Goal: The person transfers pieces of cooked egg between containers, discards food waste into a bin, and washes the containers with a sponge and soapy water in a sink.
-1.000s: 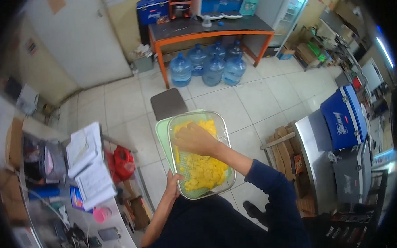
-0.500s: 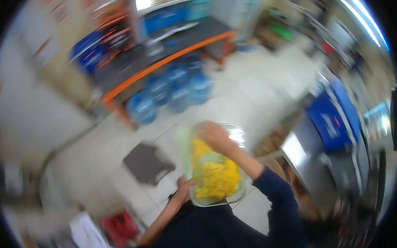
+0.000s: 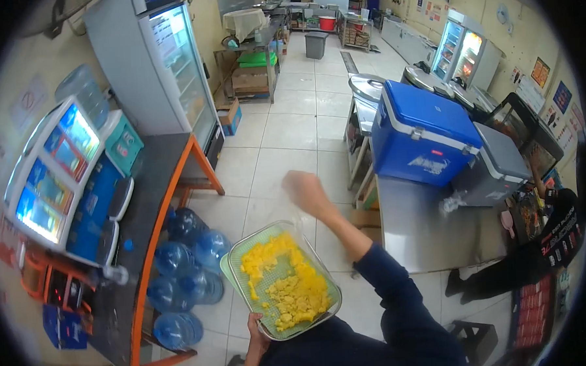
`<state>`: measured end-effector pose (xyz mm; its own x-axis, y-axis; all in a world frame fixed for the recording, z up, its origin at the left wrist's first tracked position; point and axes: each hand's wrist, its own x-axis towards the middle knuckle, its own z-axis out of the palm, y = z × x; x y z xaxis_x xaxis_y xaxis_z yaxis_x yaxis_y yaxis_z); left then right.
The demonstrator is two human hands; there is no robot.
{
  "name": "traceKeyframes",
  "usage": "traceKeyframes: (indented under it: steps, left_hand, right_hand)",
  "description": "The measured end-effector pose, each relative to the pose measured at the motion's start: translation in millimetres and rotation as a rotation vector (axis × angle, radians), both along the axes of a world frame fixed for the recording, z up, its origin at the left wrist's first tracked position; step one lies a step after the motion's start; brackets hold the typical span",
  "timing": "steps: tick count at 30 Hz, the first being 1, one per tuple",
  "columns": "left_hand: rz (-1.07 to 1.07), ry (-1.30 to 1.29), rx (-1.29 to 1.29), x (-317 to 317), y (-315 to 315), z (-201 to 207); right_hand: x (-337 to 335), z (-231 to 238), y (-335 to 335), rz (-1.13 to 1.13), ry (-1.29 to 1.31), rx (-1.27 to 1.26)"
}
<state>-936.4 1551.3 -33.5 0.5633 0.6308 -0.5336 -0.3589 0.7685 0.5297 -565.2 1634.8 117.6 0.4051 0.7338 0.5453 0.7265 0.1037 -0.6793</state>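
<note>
A rectangular clear-walled tray [image 3: 338,303] with a pale green perforated base tilts in front of my body. Crumbly yellow food [image 3: 297,303] lies in it, heaped toward the near and right sides, with bare base showing in the middle. My left hand [image 3: 257,331] grips the tray's near left corner. A pale green edge [image 3: 227,272], perhaps a lid, sticks out under the tray's left side. Beyond the far rim, my right hand [image 3: 304,190] is raised with its fingers curled closed. Slight blur hides what it holds, if anything.
At left, a black-topped table [image 3: 149,164] with orange legs stands over several blue water bottles [image 3: 196,285]. A blue cooler box [image 3: 421,133] and a grey one [image 3: 495,164] sit on a steel counter [image 3: 432,232] at right. Beyond it is a person in black [image 3: 550,234]. White tiles run toward a grey bin [image 3: 316,46].
My view has swung up and to the right, bringing the long room into sight. My right hand has moved from over the tray to beyond its far rim. The left still holds the tray.
</note>
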Motion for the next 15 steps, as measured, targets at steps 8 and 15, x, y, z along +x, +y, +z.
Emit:
traceKeyframes:
  steps: [8, 15]
  left_hand:
    - [-0.028, -0.116, 0.122, 189, 247, 49]
    - [-0.170, -0.073, 0.117, 380, 449, 46]
  right_hand:
    - [226, -28, 139, -0.153, 0.556, 0.100]
    - [436, -62, 279, -0.407, 0.852, 0.180]
